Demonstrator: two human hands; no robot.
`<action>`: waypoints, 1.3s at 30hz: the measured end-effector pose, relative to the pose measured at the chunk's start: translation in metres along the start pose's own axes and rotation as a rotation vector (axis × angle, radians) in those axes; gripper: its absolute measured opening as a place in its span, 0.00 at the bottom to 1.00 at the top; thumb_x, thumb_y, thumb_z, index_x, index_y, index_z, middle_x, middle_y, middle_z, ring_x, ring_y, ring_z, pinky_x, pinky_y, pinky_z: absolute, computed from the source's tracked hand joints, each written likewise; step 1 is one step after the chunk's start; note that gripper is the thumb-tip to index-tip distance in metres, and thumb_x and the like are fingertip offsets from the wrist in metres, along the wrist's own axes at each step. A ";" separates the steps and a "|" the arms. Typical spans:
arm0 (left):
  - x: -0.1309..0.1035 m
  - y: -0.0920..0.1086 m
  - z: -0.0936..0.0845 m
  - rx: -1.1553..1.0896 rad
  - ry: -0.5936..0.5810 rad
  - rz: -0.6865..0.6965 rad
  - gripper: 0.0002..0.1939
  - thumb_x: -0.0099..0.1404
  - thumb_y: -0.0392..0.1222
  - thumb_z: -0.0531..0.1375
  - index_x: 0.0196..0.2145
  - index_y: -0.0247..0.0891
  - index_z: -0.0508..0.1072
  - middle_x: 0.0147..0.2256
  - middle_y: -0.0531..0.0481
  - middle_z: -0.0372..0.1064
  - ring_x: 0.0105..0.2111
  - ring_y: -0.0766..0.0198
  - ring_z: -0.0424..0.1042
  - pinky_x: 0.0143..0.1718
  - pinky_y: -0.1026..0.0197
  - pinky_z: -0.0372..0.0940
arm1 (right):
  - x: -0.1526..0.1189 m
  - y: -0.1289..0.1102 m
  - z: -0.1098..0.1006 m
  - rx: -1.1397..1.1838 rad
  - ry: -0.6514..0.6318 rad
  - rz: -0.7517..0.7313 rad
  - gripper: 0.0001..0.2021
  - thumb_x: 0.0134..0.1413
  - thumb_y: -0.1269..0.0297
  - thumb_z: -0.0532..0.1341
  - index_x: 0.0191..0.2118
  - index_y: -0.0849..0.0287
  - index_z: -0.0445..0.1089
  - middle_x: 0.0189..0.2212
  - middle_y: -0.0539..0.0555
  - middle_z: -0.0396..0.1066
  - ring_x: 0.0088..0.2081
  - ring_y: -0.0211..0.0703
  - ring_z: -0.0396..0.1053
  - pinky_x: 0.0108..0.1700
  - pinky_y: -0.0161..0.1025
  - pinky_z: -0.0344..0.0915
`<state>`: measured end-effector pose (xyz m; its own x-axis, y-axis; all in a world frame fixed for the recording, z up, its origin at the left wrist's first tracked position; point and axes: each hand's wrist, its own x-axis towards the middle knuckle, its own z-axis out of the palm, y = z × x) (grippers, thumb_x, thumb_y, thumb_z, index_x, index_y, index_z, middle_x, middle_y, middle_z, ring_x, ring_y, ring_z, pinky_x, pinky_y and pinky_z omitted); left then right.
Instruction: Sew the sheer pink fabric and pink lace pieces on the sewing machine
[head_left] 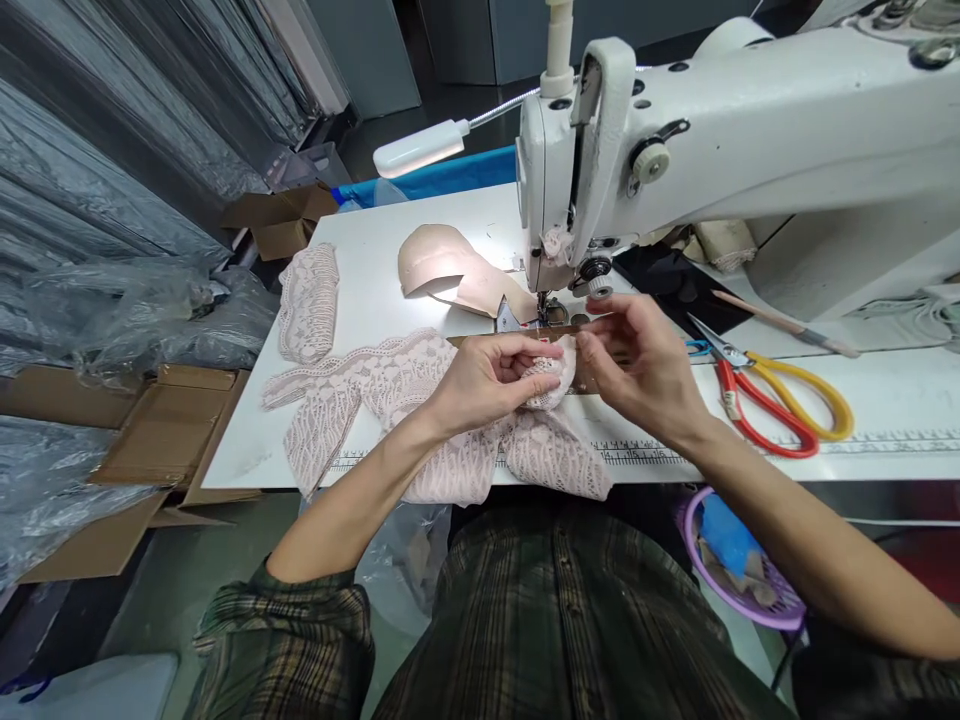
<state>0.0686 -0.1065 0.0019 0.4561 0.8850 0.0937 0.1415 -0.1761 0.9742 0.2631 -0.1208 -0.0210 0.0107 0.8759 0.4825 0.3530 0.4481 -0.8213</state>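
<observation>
Pale pink lace fabric (457,470) spreads over the front of the white table and hangs a little past its edge. My left hand (502,378) pinches a gathered part of the lace just in front of the sewing machine (544,180). Close by on the right, my right hand (637,365) has its thumb and a finger near together at the edge of that same lace; whether it grips the edge is hard to make out. Behind the needle area lies a beige moulded bra cup piece (457,270).
A rolled lace bundle (309,303) lies at the table's left. To the right are red-handled scissors (765,410), yellow-handled scissors (814,400) and a pencil-like stick (787,322). A lamp (420,148) reaches over the table. A purple basket (739,600) and cardboard boxes (161,430) stand lower down.
</observation>
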 end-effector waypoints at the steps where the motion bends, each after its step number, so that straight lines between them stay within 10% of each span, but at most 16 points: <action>1: -0.001 0.001 0.000 -0.017 0.021 -0.026 0.16 0.57 0.40 0.71 0.43 0.33 0.81 0.33 0.46 0.78 0.28 0.69 0.73 0.30 0.67 0.70 | -0.002 -0.003 -0.001 -0.100 0.016 -0.095 0.09 0.60 0.64 0.63 0.46 0.56 0.70 0.38 0.55 0.73 0.36 0.43 0.72 0.40 0.45 0.71; 7: 0.000 0.003 -0.006 -0.098 0.008 -0.061 0.19 0.55 0.39 0.73 0.44 0.32 0.79 0.31 0.50 0.75 0.29 0.71 0.73 0.31 0.68 0.70 | -0.004 -0.014 -0.001 -0.249 -0.072 -0.336 0.07 0.61 0.69 0.59 0.44 0.55 0.72 0.36 0.56 0.74 0.40 0.46 0.72 0.42 0.45 0.69; 15: -0.002 -0.006 -0.010 -0.121 -0.112 -0.025 0.26 0.61 0.42 0.69 0.52 0.37 0.63 0.32 0.52 0.74 0.31 0.68 0.74 0.32 0.66 0.67 | 0.004 -0.014 -0.002 0.116 -0.387 0.146 0.16 0.60 0.52 0.64 0.46 0.57 0.75 0.42 0.56 0.78 0.37 0.44 0.74 0.37 0.41 0.71; 33: -0.003 -0.018 0.001 -0.004 -0.115 0.222 0.09 0.64 0.40 0.66 0.43 0.39 0.79 0.40 0.46 0.77 0.39 0.65 0.76 0.39 0.61 0.71 | 0.002 -0.001 0.013 0.468 -0.193 0.430 0.22 0.43 0.49 0.74 0.39 0.60 0.73 0.37 0.57 0.77 0.35 0.42 0.74 0.37 0.41 0.73; 39: -0.003 -0.016 0.001 -0.008 -0.023 0.138 0.12 0.61 0.39 0.69 0.43 0.37 0.81 0.42 0.44 0.79 0.41 0.62 0.78 0.42 0.61 0.74 | 0.002 0.003 0.011 0.322 -0.102 0.326 0.17 0.53 0.51 0.69 0.42 0.58 0.72 0.38 0.57 0.76 0.38 0.44 0.74 0.43 0.45 0.74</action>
<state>0.0655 -0.1066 -0.0139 0.4908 0.8425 0.2221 0.0688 -0.2916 0.9541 0.2537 -0.1153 -0.0257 -0.0247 0.9861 0.1641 0.0381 0.1650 -0.9856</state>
